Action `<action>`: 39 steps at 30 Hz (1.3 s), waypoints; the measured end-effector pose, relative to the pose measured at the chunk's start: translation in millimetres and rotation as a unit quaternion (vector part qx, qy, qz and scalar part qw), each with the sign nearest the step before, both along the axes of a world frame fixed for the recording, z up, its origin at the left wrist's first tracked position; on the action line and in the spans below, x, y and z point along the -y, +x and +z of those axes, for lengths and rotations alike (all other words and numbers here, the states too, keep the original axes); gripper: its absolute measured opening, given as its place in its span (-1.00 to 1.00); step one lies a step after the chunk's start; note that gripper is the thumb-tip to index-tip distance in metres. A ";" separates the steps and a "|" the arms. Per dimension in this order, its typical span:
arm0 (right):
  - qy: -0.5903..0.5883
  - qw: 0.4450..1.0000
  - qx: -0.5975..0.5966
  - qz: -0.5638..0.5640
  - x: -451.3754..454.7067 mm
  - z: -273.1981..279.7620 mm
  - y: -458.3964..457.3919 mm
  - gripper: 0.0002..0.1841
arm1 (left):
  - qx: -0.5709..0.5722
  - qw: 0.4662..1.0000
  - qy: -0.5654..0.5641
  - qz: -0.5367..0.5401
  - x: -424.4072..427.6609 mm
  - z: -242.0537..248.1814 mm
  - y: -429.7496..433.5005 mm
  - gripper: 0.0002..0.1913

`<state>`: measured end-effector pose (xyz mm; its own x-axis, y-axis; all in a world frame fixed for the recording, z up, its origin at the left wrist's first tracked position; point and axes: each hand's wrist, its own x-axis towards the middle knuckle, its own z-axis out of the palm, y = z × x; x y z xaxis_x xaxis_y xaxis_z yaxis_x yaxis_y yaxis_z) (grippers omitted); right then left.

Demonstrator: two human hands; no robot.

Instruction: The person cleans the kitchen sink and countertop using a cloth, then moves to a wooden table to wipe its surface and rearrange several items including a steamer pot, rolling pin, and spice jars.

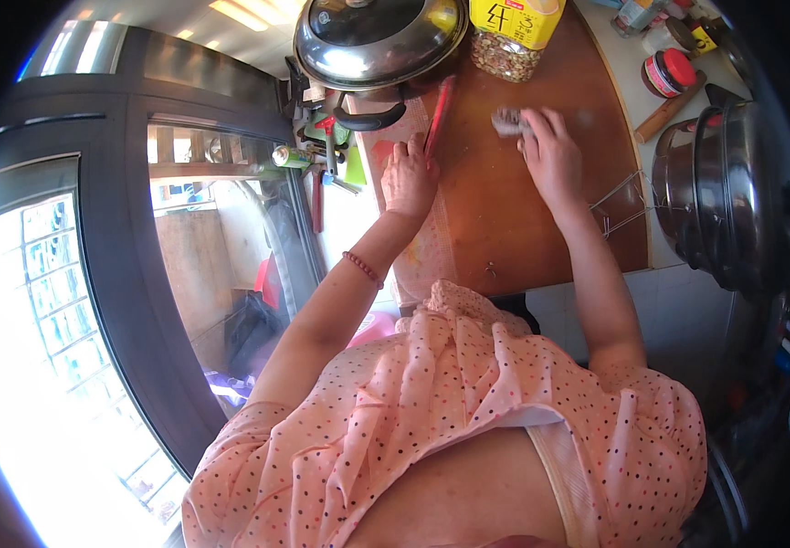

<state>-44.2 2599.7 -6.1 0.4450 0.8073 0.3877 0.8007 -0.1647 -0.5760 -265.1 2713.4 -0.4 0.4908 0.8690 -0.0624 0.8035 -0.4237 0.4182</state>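
Note:
My left hand [409,181], with a beaded bracelet on its wrist, is at the left side of the brown wooden tabletop [491,205]. Its thumb side meets the lower end of a narrow red object [440,113] that slants up and away; what this is, I cannot tell. Under that hand runs a pink patterned cover [426,253] along the table's left part. My right hand [554,161] grips a grey, crumpled cloth or scouring pad [508,122] at the wood's surface, slightly blurred. Past my left hand stands a lidded steel wok [378,51] with a black handle.
A yellow-labelled clear jar [508,55] stands at the far edge. On the right are a wire rack [617,205], stacked steel pots [703,192], a wooden rolling pin [669,109] and a red-lidded jar [669,72]. A spray can [292,157] and tools line the window side.

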 end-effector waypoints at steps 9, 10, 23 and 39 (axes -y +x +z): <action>0.016 0.983 0.074 0.168 -15.7 -29.6 -69.4 -0.70 | -0.008 1.000 0.014 0.009 31.3 -14.6 -35.0 -0.58; 0.012 0.975 0.031 0.219 -3.0 -26.4 -71.9 -0.68 | -0.018 0.999 0.019 0.018 34.0 -16.4 -39.9 -0.60; -0.020 0.984 0.056 0.168 23.6 -49.0 -66.6 -0.65 | -0.022 0.995 0.093 -0.015 40.3 -25.7 -43.8 -0.71; 0.021 0.995 -0.054 0.078 68.9 -31.8 -110.1 -0.70 | 0.012 0.996 0.053 -0.072 -13.0 -9.8 57.5 -0.51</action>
<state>-154.2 2530.8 -37.9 0.3567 0.8540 0.3788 0.7482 -0.0183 -0.6633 -207.7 2726.4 -10.2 0.6109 0.7908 0.0387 0.7219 -0.5763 0.3830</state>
